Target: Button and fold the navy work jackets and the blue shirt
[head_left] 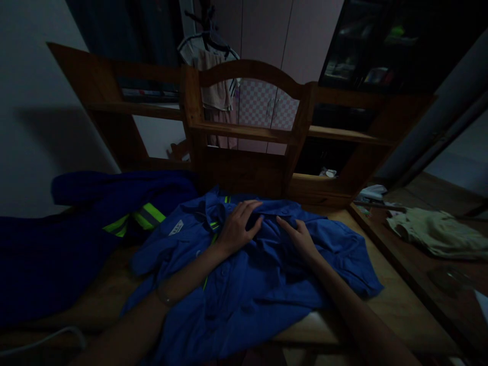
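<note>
A blue work shirt (244,284) with thin yellow-green trim lies spread on a wooden bed surface (396,305) in front of me. My left hand (238,226) rests flat on the shirt near its collar, fingers stretched out. My right hand (299,236) lies on the cloth just to the right, fingers extended and pressing the fabric near the shoulder. Neither hand grips anything.
A dark blue jacket (95,223) with reflective yellow-grey stripes is heaped at the left. A wooden headboard with shelves (247,132) stands behind. A beige garment (438,234) lies on a wooden surface at the right. Clothes hang on a hanger (213,76) beyond.
</note>
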Motion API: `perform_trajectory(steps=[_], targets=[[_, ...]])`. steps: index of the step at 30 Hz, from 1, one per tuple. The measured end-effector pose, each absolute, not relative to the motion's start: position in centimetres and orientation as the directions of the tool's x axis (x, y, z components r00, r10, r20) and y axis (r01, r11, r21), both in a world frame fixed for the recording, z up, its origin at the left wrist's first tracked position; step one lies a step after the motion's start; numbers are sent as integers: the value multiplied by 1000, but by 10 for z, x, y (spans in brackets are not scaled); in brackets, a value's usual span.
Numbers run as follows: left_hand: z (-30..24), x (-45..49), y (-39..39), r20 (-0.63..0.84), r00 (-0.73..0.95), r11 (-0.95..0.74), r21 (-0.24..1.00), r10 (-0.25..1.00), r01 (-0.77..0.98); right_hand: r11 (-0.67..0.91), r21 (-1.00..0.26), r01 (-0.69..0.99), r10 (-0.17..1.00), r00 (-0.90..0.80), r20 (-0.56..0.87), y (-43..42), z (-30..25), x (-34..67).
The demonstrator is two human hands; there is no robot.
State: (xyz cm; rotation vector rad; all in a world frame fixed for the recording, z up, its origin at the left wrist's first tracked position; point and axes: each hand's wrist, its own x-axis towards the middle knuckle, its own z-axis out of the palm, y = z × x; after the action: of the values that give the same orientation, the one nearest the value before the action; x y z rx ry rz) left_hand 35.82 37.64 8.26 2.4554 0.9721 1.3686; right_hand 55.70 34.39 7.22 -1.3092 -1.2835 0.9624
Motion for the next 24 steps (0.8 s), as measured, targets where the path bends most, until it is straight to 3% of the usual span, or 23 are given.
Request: perform_trajectory(steps=[6,11,18,24], targets=[[80,360,375,672,574,-881,308,469,360,301,-882,363,954,-127,273,343,68,554],[72,358,381,645,643,-910,281,414,304,336,-783,523,942,-202,269,339,67,555],[70,353,379,591,670,-893,304,450,332,446,-612,654,895,-313,317,333,70,552],[71,357,379,615,587,-850,361,527,384,405,-508,760,888,-197,415,330,77,549]])
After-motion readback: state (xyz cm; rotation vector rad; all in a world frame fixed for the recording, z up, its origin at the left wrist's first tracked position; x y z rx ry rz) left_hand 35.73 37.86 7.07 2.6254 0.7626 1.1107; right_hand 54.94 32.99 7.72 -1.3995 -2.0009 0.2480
